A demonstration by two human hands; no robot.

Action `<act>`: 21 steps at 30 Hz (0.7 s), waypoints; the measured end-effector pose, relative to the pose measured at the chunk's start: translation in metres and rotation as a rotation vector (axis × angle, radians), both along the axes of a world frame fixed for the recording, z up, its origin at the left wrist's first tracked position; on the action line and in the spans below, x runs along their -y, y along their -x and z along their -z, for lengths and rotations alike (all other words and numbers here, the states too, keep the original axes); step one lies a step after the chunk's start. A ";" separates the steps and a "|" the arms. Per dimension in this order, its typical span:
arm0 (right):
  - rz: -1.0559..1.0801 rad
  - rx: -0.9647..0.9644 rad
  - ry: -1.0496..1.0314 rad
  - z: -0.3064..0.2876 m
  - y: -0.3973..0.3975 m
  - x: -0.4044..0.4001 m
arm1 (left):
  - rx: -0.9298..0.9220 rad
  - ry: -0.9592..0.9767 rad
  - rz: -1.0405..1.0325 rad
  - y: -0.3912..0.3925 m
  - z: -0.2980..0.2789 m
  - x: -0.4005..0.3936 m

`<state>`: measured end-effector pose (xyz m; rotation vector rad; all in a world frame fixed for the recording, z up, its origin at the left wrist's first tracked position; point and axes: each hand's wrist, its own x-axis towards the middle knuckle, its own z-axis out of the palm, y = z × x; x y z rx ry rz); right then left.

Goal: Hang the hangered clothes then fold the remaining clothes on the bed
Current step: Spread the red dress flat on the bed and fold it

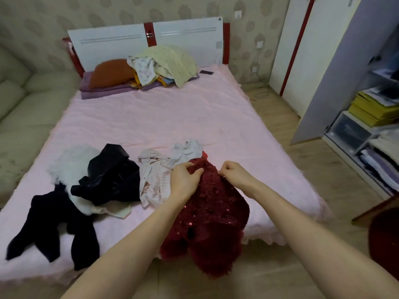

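A dark red fuzzy sequined garment [212, 214] lies at the near edge of the pink bed [172, 117] and hangs over it. My left hand [183, 180] grips its upper edge on the left, and my right hand [234, 172] pinches the same edge on the right. Left of it lie a pink striped garment [154, 180], a pale garment [185, 149], a shiny black garment [110, 175], a white fluffy piece [71, 162] and dark navy tights [49, 229].
At the headboard [112, 46] sit an orange pillow [110, 72], purple folded bedding [103, 91] and a heap of pale yellow and floral cloth [166, 61]. An open wardrobe with shelves [367, 117] stands right. A sofa [19, 108] lines the left.
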<state>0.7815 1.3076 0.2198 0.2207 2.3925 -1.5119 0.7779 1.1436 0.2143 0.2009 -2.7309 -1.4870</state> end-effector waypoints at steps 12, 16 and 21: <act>0.004 0.120 -0.423 0.043 -0.012 -0.048 | 0.001 0.145 0.128 -0.036 0.043 -0.068; 0.159 0.134 -0.637 0.049 -0.009 -0.067 | -0.038 0.197 0.161 -0.033 0.036 -0.093; 0.155 0.111 -0.585 0.049 -0.004 -0.099 | 0.000 0.198 0.130 -0.026 0.033 -0.086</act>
